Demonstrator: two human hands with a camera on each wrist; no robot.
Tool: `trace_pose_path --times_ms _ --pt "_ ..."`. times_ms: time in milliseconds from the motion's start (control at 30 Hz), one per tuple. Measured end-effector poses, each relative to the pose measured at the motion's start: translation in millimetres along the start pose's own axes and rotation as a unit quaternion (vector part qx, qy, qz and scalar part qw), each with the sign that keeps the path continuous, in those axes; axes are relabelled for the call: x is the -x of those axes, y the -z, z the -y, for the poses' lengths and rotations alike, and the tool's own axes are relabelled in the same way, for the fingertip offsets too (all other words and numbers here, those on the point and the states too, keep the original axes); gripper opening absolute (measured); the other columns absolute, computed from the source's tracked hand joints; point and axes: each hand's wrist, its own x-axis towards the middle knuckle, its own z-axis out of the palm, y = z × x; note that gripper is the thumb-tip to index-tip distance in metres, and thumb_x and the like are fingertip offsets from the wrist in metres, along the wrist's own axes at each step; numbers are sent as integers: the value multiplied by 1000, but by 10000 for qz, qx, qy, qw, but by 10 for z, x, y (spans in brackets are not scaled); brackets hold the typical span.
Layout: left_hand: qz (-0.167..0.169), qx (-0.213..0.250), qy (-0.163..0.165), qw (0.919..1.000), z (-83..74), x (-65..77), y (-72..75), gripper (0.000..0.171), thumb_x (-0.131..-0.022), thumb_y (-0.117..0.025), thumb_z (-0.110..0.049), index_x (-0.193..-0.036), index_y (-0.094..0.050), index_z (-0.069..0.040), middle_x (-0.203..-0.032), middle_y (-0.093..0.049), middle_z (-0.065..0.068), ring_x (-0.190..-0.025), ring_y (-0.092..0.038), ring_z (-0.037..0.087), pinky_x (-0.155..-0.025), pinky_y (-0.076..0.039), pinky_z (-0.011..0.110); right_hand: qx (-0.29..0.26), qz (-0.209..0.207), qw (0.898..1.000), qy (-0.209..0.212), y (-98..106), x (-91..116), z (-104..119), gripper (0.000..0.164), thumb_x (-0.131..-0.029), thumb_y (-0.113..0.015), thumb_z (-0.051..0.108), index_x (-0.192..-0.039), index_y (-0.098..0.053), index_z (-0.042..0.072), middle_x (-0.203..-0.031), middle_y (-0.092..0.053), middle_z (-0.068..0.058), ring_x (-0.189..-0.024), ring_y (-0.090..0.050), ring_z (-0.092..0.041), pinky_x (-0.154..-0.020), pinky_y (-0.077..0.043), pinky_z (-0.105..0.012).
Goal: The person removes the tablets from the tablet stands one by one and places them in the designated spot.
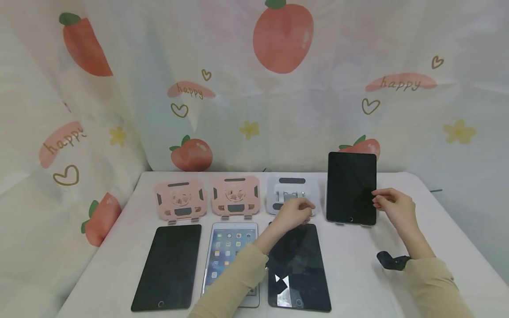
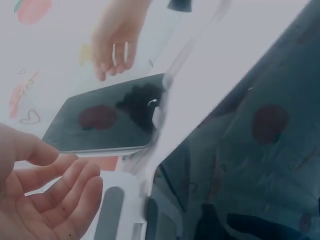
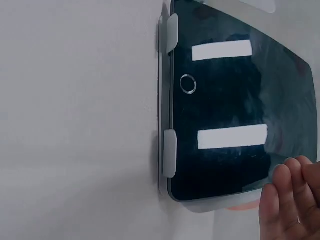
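A black tablet stands upright at the back right, leaning on a pale stand whose lower clips hold its bottom edge. My right hand hovers by the tablet's right edge with fingers loosely bent; a gap shows between them in the left wrist view. Over the lower part of a pale blue-white stand is my left hand. Its fingers are relaxed and hold nothing, near the standing tablet's left side. Below that hand lies another black tablet, flat on the table.
Two pink stands sit at the back left. In front of them lie a black tablet and a white tablet with its screen lit, partly behind my left sleeve. A printed cloth hangs behind the white table.
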Motion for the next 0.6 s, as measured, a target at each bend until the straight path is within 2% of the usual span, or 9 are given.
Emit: trace_pose_path --times_ms 100,233,433,600 --pt "-82 129 25 9999 -28 -71 37 22 -94 -51 -10 -106 -68 -4 -84 -70 8 -68 -65 11 -58 -53 19 299 -4 9995 29 48 -41 -23 28 -98 -50 11 -113 -61 -10 -72 -56 26 -64 -55 13 -59 -50 -7" --pt "-228 60 0 9997 -81 -154 95 22 -94 -51 -9 -105 -69 -6 -83 -69 7 -67 -66 10 -57 -50 17 524 -89 9986 53 85 -97 -29 27 -97 -50 11 -111 -62 -9 -71 -57 22 -62 -54 13 -57 -49 -7" --pt "-384 15 46 9993 -177 -275 146 22 -94 -51 -10 -106 -69 -7 -88 -70 10 -75 -70 19 -59 -51 18 264 -325 9991 -99 80 -217 -8 29 -97 -49 12 -112 -62 -10 -66 -52 29 -60 -55 14 -58 -48 -6" --pt "-460 -39 45 9989 -286 -444 148 21 -94 -51 -12 -105 -68 -9 -86 -70 8 -71 -67 16 -57 -49 18 -155 -371 9986 -341 100 -315 -1 32 -98 -46 12 -116 -58 -12 -65 -52 31 -60 -56 13 -58 -49 -6"
